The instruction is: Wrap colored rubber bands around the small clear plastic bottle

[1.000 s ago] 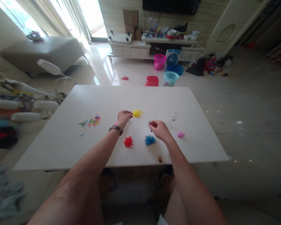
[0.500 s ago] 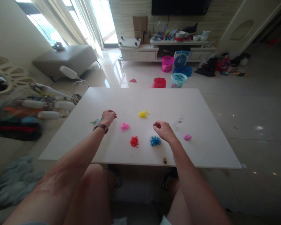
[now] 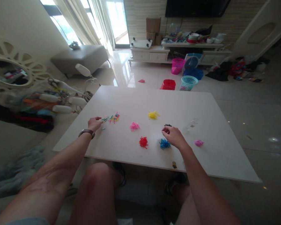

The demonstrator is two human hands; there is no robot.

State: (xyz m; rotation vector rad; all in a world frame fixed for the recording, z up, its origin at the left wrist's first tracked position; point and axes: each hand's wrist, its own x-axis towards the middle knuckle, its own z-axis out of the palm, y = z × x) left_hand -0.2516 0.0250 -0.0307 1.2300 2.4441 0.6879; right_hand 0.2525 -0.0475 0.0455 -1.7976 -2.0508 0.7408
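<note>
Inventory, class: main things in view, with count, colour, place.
Table: one, white, foreground
Yellow pile, pink pile, red pile, blue pile, black pile: one each, table centre
Mixed pile: one, multicoloured, table left
Lump: one, purplish pink, table right
Clear plastic: count unclear, table right
Trinket: one, brown, near edge
Pink basket, turquoise basket: one each, floor
Tub or stool: one, red, floor
Television: one, black, wall
Boxes: three, brown, on cabinet
Left hand: one, by mixed pile
Right hand: one, by blue pile

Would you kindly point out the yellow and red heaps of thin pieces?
Yellow heap of thin pieces (image 3: 152, 115): head view, on its middle.
Red heap of thin pieces (image 3: 143, 142): head view, on its middle.
</note>
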